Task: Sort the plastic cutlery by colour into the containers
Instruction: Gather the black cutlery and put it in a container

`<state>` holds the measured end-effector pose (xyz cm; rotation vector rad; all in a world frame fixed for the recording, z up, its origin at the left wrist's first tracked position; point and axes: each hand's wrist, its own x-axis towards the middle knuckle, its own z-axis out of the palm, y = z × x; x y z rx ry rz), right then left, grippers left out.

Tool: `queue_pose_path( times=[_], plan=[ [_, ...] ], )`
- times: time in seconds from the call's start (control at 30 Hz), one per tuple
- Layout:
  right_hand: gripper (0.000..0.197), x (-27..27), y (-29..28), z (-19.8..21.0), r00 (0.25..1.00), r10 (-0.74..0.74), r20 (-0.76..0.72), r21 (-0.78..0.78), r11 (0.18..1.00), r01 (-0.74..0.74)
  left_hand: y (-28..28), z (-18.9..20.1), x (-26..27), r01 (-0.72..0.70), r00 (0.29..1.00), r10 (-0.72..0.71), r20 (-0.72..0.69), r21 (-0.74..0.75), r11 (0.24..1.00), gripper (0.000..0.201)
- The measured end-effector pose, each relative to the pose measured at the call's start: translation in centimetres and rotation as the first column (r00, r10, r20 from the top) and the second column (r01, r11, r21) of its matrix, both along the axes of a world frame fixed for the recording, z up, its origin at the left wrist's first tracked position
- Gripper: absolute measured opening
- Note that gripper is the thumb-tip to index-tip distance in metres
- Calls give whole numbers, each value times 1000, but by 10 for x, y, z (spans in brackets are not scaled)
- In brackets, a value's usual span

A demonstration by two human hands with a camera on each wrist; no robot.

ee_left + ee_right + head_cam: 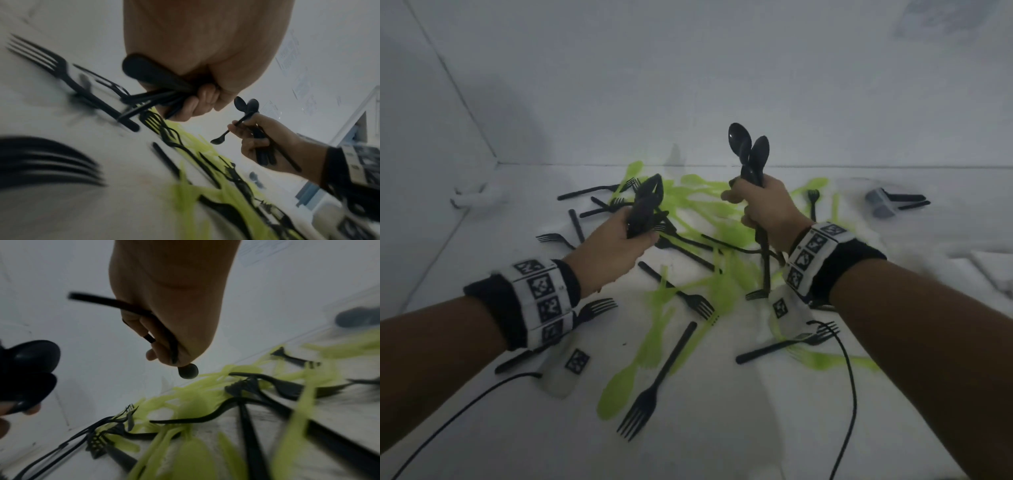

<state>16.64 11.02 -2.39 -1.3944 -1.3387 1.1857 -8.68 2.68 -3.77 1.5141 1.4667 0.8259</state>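
Green and black plastic cutlery [688,260] lies mixed in a heap on the white table [482,428]. My left hand [635,233] is raised over the heap's left side and grips a bundle of black cutlery [646,204]. The left wrist view shows its fingers [203,100] curled round that bundle [148,76]. My right hand [751,205] is held up to the right and grips black spoons [748,150], bowls pointing up and handles hanging below. In the right wrist view its fingers [162,345] wrap black handles [115,303].
A small grey container [880,202] lies at the back right with black pieces [909,200] beside it. A white object [472,197] sits at the back left by the wall. Black cables [851,394] trail from both wrists. A green spoon [616,390] and black fork [654,387] lie nearest me.
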Motion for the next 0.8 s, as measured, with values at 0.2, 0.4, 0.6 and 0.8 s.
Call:
queue_pose_path(
  times=[0.2, 0.4, 0.6, 0.8],
  plan=[
    [21, 34, -51, 0, 992, 107, 67, 65, 992, -111, 35, 5, 60, -93, 923, 155, 353, -187, 978, 21],
    [20, 51, -107, 8, 979, 188, 82, 43, 980, -192, 55, 9, 126, 34, 833, 213, 511, -430, 902, 24],
    [17, 83, -125, -12, 942, 326, 77, -26, 945, -325, 50, 1, 157, 225, 800, 25, 600, -338, 914, 33],
    [18, 146, -106, -23, 983, -26, -179, 4, 1000, 27, 44, 15, 187, -156, 961, 146, 234, 24, 987, 9]
  ],
)
